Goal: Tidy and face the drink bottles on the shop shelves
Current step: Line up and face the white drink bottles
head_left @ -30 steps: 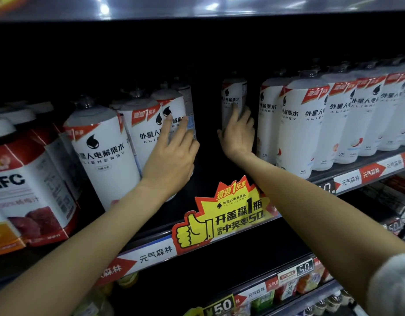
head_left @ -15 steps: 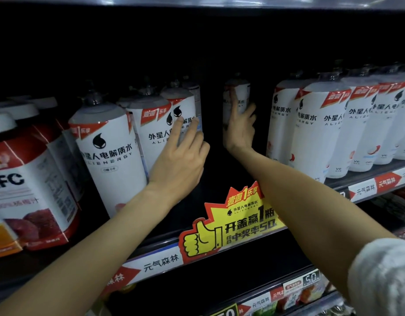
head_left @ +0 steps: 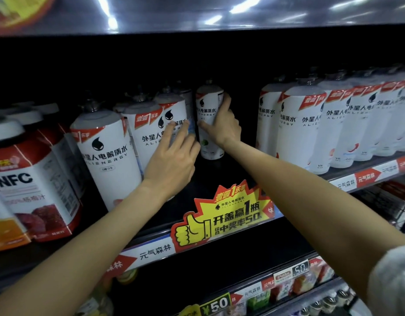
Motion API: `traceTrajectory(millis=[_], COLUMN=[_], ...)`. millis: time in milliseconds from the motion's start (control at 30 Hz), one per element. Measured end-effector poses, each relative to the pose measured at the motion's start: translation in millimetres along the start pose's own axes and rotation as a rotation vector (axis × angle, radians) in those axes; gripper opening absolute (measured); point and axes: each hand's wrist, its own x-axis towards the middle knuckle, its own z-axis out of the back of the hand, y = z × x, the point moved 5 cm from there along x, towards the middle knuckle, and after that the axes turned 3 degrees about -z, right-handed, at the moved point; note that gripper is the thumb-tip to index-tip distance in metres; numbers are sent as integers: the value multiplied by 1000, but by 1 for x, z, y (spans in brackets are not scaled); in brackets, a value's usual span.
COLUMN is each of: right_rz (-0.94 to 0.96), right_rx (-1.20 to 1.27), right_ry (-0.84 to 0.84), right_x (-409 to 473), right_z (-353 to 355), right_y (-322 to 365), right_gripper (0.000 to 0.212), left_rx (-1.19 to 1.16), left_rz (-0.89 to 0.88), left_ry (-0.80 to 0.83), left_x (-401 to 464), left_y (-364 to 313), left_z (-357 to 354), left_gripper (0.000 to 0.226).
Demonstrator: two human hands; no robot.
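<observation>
A lone white bottle [head_left: 208, 115] stands deep in the gap in the middle of the dark shelf [head_left: 219, 179], its label facing me. My right hand [head_left: 223, 126] grips its right side, thumb across the front. My left hand [head_left: 174, 160] rests with straight fingers on the white bottles [head_left: 149, 133] of the left row, hiding their lower parts. More white bottles [head_left: 302, 131] line the right side of the shelf.
Red NFC juice cartons [head_left: 35, 192] stand at the far left. A yellow and red promo sign [head_left: 222, 213] sticks up from the shelf's front rail [head_left: 149, 254]. Small bottles and price tags [head_left: 295, 272] sit on the shelf below. Another shelf [head_left: 197, 14] is overhead.
My right hand has wrapped around the lone bottle and drawn it forward from the back of the gap. My left hand stays on the left row.
</observation>
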Motion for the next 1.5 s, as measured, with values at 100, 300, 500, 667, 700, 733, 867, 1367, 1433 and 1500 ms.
traceTrajectory(millis=[100,300,500,667,700,733,867,1367,1433,1500], right_rz=[46,141,215,241,245,243,272,174,161,147], right_rx=[5,29,68,37,9,-14,-50,46,54,54], right_ry=[-3,-49,-50,-61,-83,-105,-198,-192,-183,-174], right_x=[-14,-49,-65,-83,-88,-92,-109,-112,-113,-114], right_z=[13,55,89,109,113,120,144,153,154,153], right_y=[-1,-19,-40,-50,-50,-51,-52,-69,-68,-66], right_gripper=[93,91,58,52,49,46,38,45,49,53], left_rx=[-238,-1112,-1388,-1272,-1295,-1310,-1311,-1332,-1370,-1407], left_rz=[68,529,638,538,522,511,537,678,624,579], left_ry=[-48,168,271,436,438,424,354,342,365,387], left_x=[3,30,59,75,75,76,74,81,80,78], left_y=[-2,-6,-21,-24,-27,-28,-33,-60,-57,-55], left_z=[9,-3,-10,-9,-6,1,16,34,34,33], left_gripper=[51,106,106,79,79,79,81,84,86,88])
